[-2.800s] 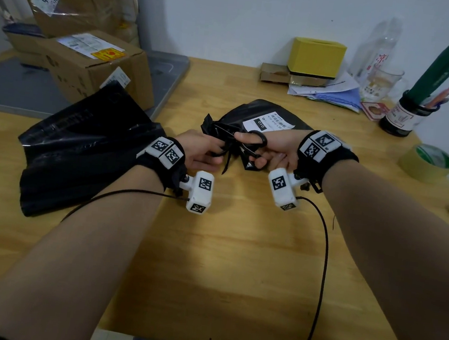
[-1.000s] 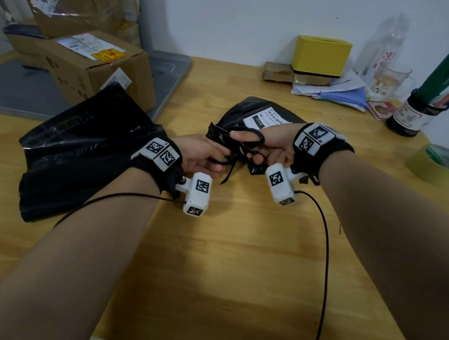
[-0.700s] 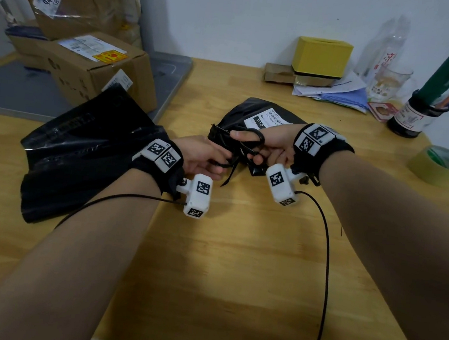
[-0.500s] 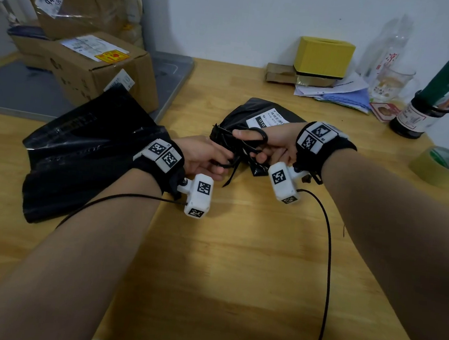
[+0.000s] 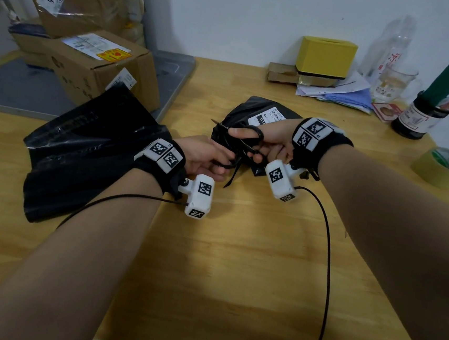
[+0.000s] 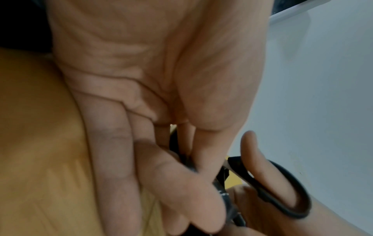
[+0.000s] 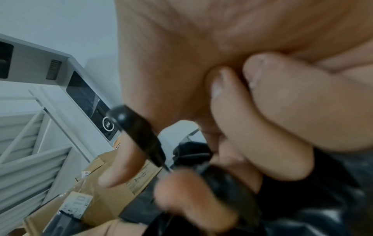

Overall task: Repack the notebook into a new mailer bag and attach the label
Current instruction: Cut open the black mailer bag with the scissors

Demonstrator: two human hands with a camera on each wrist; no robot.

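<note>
A crumpled black mailer bag (image 5: 247,107) with a white label (image 5: 271,116) lies mid-table. My right hand (image 5: 271,145) grips black scissors (image 5: 248,142), thumb through the upper loop, blades at the bag's left edge. The loop round the thumb (image 6: 278,188) shows in the left wrist view, and a black handle (image 7: 139,134) in the right wrist view. My left hand (image 5: 208,156) pinches a strip of the bag's black plastic (image 6: 182,153) beside the blades. A stack of flat new black mailer bags (image 5: 87,154) lies to the left. The notebook is hidden.
Cardboard boxes (image 5: 99,62) stand at the back left beside a grey tray (image 5: 172,69). A yellow box (image 5: 326,56), papers (image 5: 343,95), a glass mug (image 5: 394,84) and a pen jar (image 5: 420,117) line the back. A tape roll (image 5: 443,166) sits far right.
Both hands stay at the bag's left edge with the scissors; the blades' tips now stick out a little further to the upper left. The view has shifted slightly.
</note>
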